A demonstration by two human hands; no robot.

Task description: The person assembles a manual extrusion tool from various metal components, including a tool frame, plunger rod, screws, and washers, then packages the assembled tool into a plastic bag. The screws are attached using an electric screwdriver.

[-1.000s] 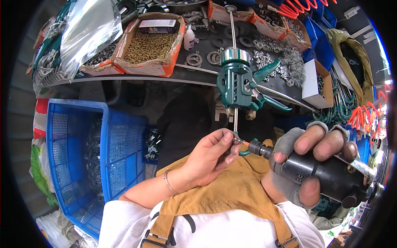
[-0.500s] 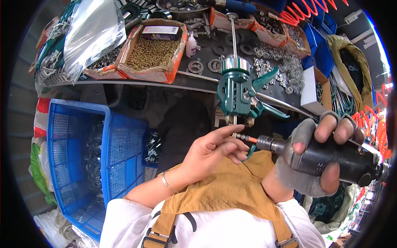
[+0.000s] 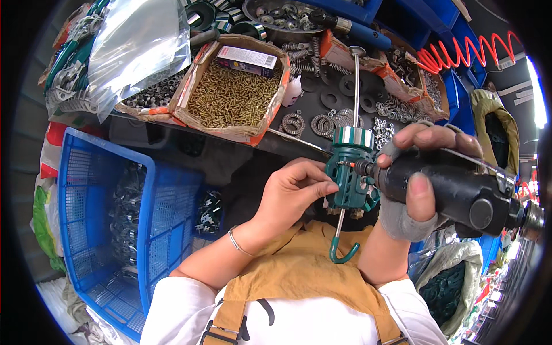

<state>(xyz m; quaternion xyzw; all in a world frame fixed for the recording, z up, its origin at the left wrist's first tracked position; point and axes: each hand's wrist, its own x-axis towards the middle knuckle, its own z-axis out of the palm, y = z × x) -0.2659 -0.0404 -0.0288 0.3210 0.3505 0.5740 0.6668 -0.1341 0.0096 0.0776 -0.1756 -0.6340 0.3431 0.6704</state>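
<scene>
A green caulking gun [image 3: 352,192] stands over the bench's front edge, its steel rod [image 3: 356,86] running up to a round disc and down to a green hook [image 3: 344,257]. My right hand [image 3: 402,221], in a grey fingerless glove, grips a black power screwdriver [image 3: 443,187]. The driver's tip meets the right side of the gun body. My bare left hand [image 3: 293,192] has its thumb and fingers closed against the gun's left side; whatever sits between the fingertips is hidden. The gun's trigger is mostly covered by the driver and glove.
Behind the gun lie a box of brass screws [image 3: 230,95], washer rings [image 3: 293,123], springs [image 3: 313,54] and a blue-handled tool [image 3: 368,35]. A red coiled hose [image 3: 460,54] hangs at right. Blue crates [image 3: 146,230] stand at left, a sack of green parts [image 3: 468,259] at lower right.
The driver has gone up and left, its tip now at the gun body. My left hand has left the driver's tip for the gun's left side. The gun has turned, and the view has shifted.
</scene>
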